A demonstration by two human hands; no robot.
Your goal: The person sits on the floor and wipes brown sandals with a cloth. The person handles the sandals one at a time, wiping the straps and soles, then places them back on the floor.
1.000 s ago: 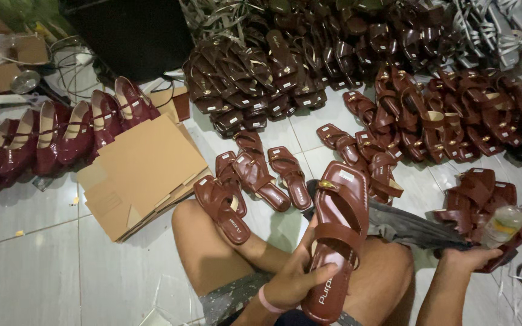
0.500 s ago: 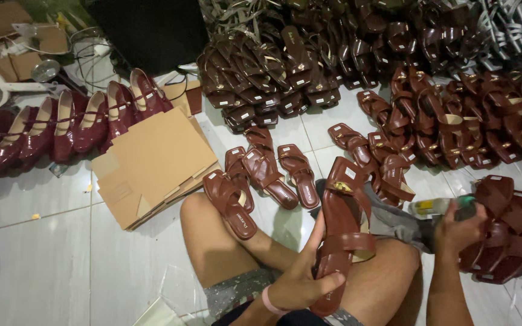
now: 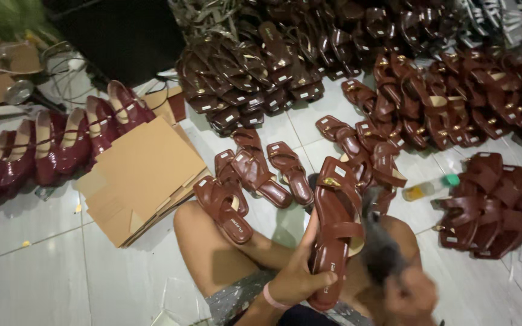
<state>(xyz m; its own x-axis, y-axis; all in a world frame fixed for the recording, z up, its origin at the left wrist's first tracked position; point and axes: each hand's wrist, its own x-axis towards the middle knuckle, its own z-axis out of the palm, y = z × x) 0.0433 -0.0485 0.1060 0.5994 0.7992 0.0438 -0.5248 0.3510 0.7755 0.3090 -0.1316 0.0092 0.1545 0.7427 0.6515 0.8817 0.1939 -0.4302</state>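
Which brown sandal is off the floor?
The brown sandal held upright in the left hand above the person's lap. Every other sandal lies on the white tiles or in heaps; this one alone is lifted, its gold buckle facing up.

Left hand low at six o'clock, fingers curled closed in a grip, thumb pointing to twelve o'clock, wrist banded, right hand at five o'clock, motion-blurred, grip unclear, bare knees folded between

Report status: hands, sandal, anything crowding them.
Left hand grips brown strappy leather sandal. Right hand blurred, holding a dark brush beside it. Loose sandals ahead.
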